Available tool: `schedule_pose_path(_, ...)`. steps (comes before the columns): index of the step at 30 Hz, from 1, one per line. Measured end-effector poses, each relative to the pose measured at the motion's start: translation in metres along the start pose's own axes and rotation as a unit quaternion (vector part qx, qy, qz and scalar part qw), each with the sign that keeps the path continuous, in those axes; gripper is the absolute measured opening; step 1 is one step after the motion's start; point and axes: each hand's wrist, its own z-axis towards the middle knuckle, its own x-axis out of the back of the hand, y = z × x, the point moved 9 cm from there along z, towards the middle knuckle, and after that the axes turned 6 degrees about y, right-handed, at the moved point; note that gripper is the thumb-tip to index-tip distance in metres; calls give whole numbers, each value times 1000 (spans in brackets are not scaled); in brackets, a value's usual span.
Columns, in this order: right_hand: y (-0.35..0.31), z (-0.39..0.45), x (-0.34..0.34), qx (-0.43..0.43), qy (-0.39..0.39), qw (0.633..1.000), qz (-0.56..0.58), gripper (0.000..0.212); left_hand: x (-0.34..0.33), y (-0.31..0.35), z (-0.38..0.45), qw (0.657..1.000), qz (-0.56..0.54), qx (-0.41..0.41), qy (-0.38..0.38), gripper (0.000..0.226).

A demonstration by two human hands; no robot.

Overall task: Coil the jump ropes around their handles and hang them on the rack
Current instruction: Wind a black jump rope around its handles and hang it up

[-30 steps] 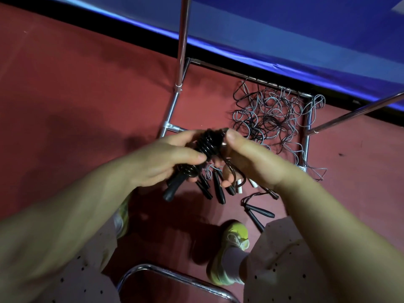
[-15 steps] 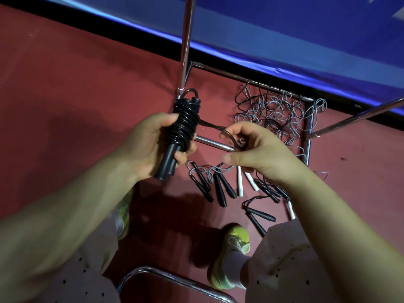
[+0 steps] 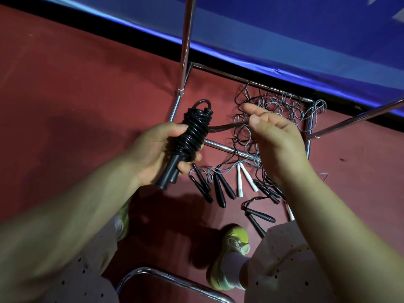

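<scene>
A coiled black jump rope [image 3: 193,136] is gripped in the left hand [image 3: 157,154], fingers and thumb curled round the ribbed, glossy rubbery coil; two smooth black tapered handles [image 3: 169,173] stick out below the palm, and a small loop is seen at the top end. The free tail of the rope [image 3: 227,127] is stretched sideways and pinched between thumb and fingertips of the right hand [image 3: 275,136], the other fingers loosely extended. The bundle is held above the red floor [image 3: 76,88], just left of the chrome tube rack [image 3: 185,47], not hung. A tangle of thin grey and black ropes [image 3: 275,110] is spread inside the rack's base frame, with black and white handles [image 3: 227,184] lying at its near edge. Open floor is left on the left side.
</scene>
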Motion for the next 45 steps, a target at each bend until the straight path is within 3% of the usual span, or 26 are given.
schedule_pose_path(3, -2, -3, -6, -20, -32, 992, 123, 46, -3, -4, 0, 1000, 17, 7, -6, 54)
schedule_pose_path(5, -3, -8, -13, -47, -34, 989, 137, 32, 1, -5, 1, 999, 34, 10, 19, 42)
schedule_pose_path(10, 18, -14, -17, -139, -33, 989, -40, 26, 22, -10, 6, 983, 135, 8, 124, 25)
schedule_pose_path(13, 33, -17, -16, -183, -60, 977, -91, 25, 33, -5, 6, 965, 196, -12, 176, 12)
schedule_pose_path(17, 19, -16, -18, -108, -100, 977, -154, 16, 37, 2, 6, 960, 193, -25, 199, 21)
schedule_pose_path(21, 7, -14, -25, -45, -117, 991, -41, 22, 30, 0, 6, 945, 257, -38, 198, 17)
schedule_pose_path(25, 10, -24, -41, -83, -210, 966, 127, 15, 26, 2, 5, 948, 246, -47, 195, 19)
schedule_pose_path(31, 23, -27, -48, -133, -260, 940, 175, 32, 24, -6, 4, 963, 214, -17, 165, 23)
schedule_pose_path(35, 30, -31, -52, -112, -286, 946, 101, 43, 27, -9, 3, 961, 222, -9, 167, 21)
schedule_pose_path(37, 31, -32, -52, -87, -288, 953, 24, 36, 29, -12, 3, 959, 226, 1, 172, 16)
schedule_pose_path(40, 25, -26, -40, -49, -241, 955, -164, 24, 31, -10, 3, 959, 226, 11, 173, 16)
schedule_pose_path(42, 17, -20, -29, 1, -200, 932, -301, 11, 30, -7, 3, 961, 220, 7, 167, 16)
schedule_pose_path(43, 14, -18, -25, 22, -183, 921, -344, 20, 28, -6, 2, 963, 213, 3, 164, 16)
schedule_pose_path(45, 8, -17, -20, 26, -155, 932, -326, 28, 26, -4, 3, 968, 194, -1, 160, 17)
